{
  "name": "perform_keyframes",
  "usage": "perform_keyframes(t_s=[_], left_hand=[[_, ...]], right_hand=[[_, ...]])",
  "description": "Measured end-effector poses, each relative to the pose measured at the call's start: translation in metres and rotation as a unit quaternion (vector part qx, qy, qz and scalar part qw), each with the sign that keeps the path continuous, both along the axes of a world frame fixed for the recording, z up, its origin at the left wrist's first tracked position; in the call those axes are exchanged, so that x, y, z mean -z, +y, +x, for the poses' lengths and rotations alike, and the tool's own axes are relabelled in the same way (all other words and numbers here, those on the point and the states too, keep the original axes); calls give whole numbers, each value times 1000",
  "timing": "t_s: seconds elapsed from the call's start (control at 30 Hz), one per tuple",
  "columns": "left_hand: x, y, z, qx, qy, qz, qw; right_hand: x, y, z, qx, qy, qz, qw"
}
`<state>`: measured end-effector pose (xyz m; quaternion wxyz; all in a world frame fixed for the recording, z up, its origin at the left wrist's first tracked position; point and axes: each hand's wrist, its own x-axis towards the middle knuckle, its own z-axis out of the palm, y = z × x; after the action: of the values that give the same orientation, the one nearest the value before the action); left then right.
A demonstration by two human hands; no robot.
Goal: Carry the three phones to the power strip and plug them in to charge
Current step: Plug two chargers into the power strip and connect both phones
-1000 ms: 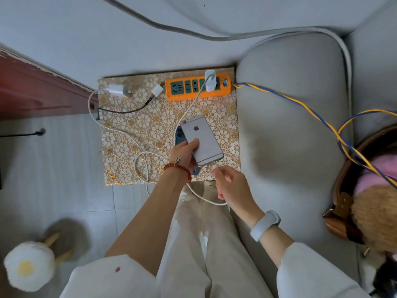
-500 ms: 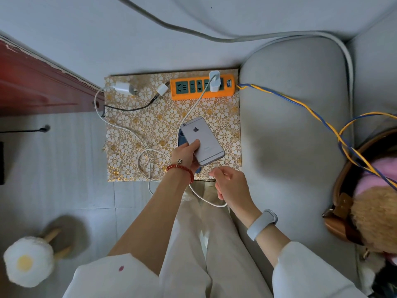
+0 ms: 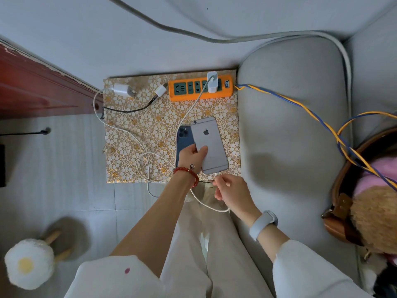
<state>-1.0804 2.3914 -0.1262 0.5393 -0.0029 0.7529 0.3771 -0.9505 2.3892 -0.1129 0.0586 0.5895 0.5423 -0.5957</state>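
My left hand [image 3: 191,156] grips a silver phone [image 3: 209,145] back side up, with a blue phone [image 3: 184,140] stacked under it. A third phone is not in sight. My right hand [image 3: 231,191] pinches the plug end of a white cable [image 3: 189,110] right at the silver phone's bottom edge. That cable runs up to a white charger [image 3: 212,82] plugged into the orange power strip [image 3: 200,88] at the back of the floral board [image 3: 133,123].
Two loose white chargers [image 3: 120,89] [image 3: 160,91] lie left of the strip, one with a black cable [image 3: 129,110], another white cable loops on the board. A grey sofa [image 3: 292,130] is at right, a brown bag [image 3: 352,190] beyond, an egg-shaped slipper [image 3: 29,263] lower left.
My right hand has brought the cable plug up to the silver phone's bottom edge. The phones have tilted slightly in my left hand.
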Motion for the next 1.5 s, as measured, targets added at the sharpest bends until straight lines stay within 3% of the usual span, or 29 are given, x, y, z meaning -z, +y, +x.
perform_keyframes(t_s=[0.1, 0.17, 0.33, 0.5, 0.7, 0.77, 0.93, 1.03, 1.13, 1.3, 1.37, 1.43, 1.5], left_hand=[[12, 3, 7, 3, -34, -28, 999], [24, 4, 10, 11, -43, -47, 998], [48, 13, 19, 95, -6, -72, 993], [53, 25, 37, 153, 12, -76, 985], [47, 19, 38, 266, 133, -92, 950], [41, 13, 28, 261, 192, -78, 943], [33, 5, -18, 102, 353, -69, 928], [44, 4, -49, 222, 316, -107, 916], [54, -1, -69, 334, 297, -114, 887], [27, -21, -75, 296, 323, -19, 899], [8, -30, -72, 266, 255, 22, 929], [-12, -35, -66, 193, 93, 60, 975], [-25, -34, -55, 158, -76, 72, 982]], right_hand=[[0, 18, 10, -157, -86, 73, 981], [1, 30, 16, -220, -128, 182, 950], [6, 52, 24, -238, -94, 390, 885], [19, 58, 27, -288, -114, 426, 850], [23, 56, 28, -300, -114, 441, 838], [20, 57, 26, -294, -115, 436, 843], [18, 56, 11, -235, -93, 387, 887], [19, 60, -4, -156, -30, 319, 934], [15, 66, -25, -52, 22, 164, 985], [-5, 80, -81, 59, 132, -9, 989], [-15, 84, -99, 84, 184, -47, 978], [-24, 90, -107, 92, 211, -60, 971], [-29, 98, -102, 65, 190, -44, 979]])
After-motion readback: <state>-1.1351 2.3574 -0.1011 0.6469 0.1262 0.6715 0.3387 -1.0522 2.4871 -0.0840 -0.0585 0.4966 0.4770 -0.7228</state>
